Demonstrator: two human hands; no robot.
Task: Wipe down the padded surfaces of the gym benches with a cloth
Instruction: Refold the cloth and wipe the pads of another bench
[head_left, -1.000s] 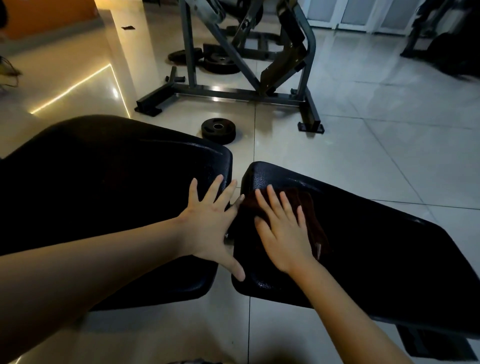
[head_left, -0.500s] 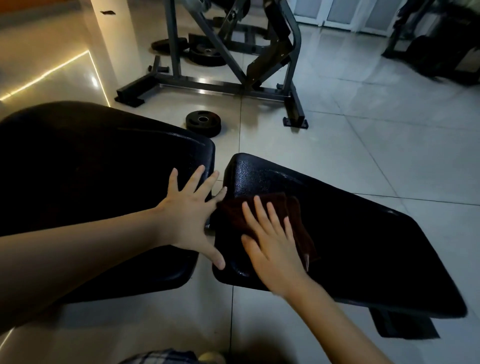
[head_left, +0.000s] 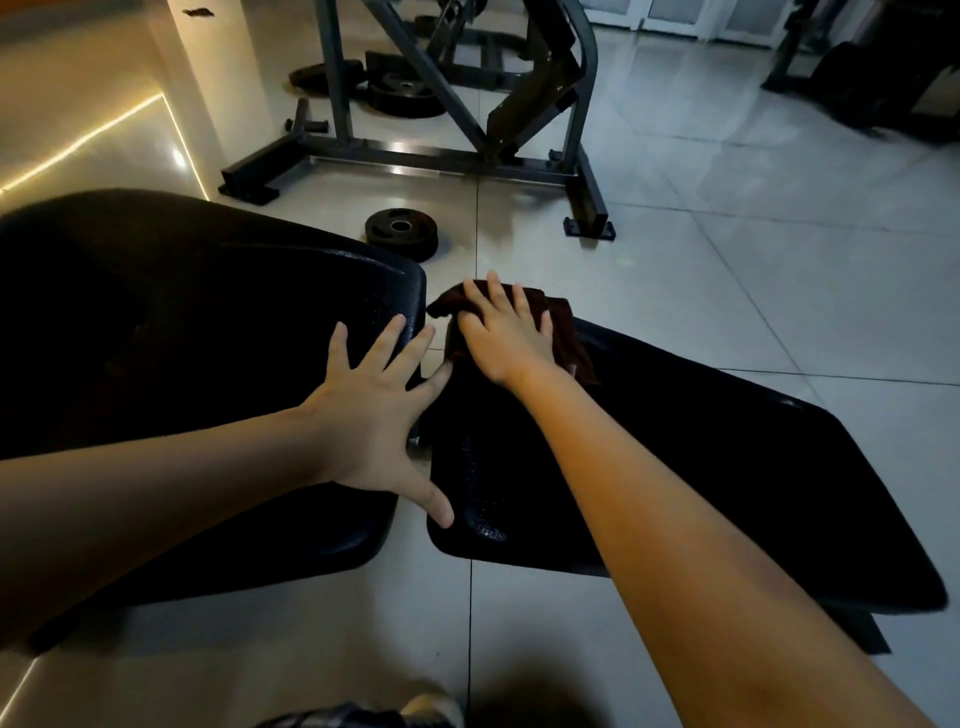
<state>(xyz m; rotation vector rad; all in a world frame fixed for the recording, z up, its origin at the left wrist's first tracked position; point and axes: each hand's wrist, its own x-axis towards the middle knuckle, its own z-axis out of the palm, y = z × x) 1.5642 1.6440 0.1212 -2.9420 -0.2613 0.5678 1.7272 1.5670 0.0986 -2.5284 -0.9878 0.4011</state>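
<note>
Both hands flat, fingers straight: right hand (head_left: 506, 332) presses the cloth (head_left: 565, 335) on the right pad (head_left: 727, 493); wipe its rim beyond your fingertips, left hand (head_left: 374, 415) bracing the left pad (head_left: 182, 338).

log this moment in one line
phase: wiping | right hand: pressing cloth on far end of right pad | left hand: flat on left pad
</note>
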